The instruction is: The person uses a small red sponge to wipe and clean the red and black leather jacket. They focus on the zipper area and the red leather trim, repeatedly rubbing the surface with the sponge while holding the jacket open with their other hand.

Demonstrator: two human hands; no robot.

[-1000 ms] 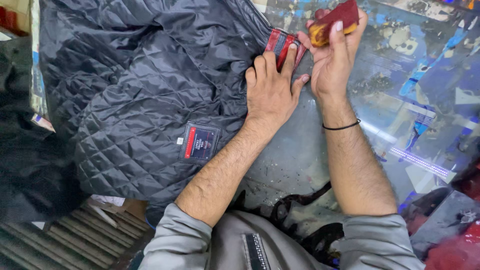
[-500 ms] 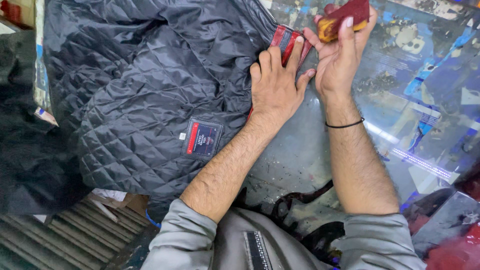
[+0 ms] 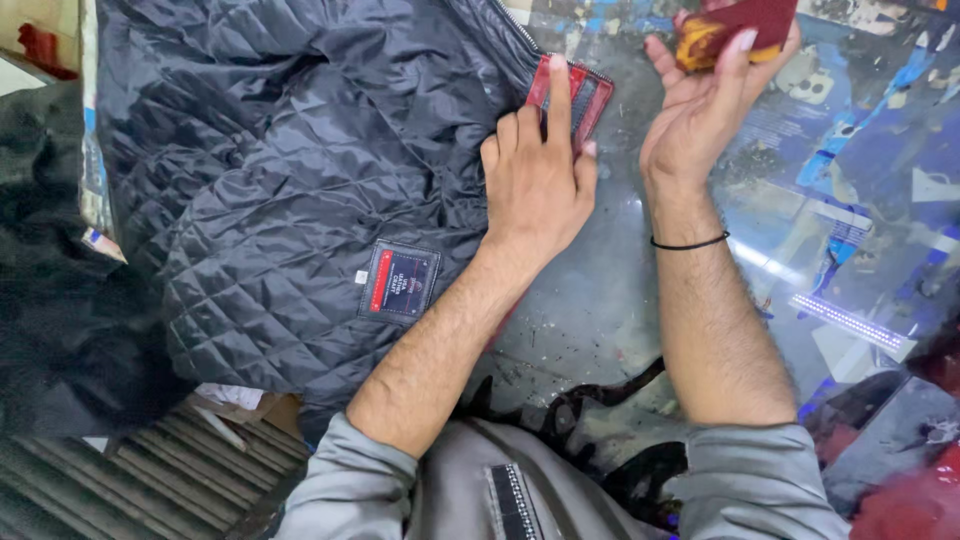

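Quilted dark jacket [image 3: 300,190] lies flat on the glass table [image 3: 620,300]. Our left hand [image 3: 535,180] presses its red tab [image 3: 590,95] down, fingers together. Our right hand [image 3: 700,110] pinches a red cloth [image 3: 740,25]. Next likely calls for wiping the tab steadily.

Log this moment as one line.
left hand: pressing red tab on quilted jacket | right hand: holding red-yellow pad | surface: glass table

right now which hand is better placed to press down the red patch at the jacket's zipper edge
Left. The left hand already lies flat on the quilted jacket, its fingers on the red patch. The right hand is lifted beside it, occupied holding a red and yellow cloth.
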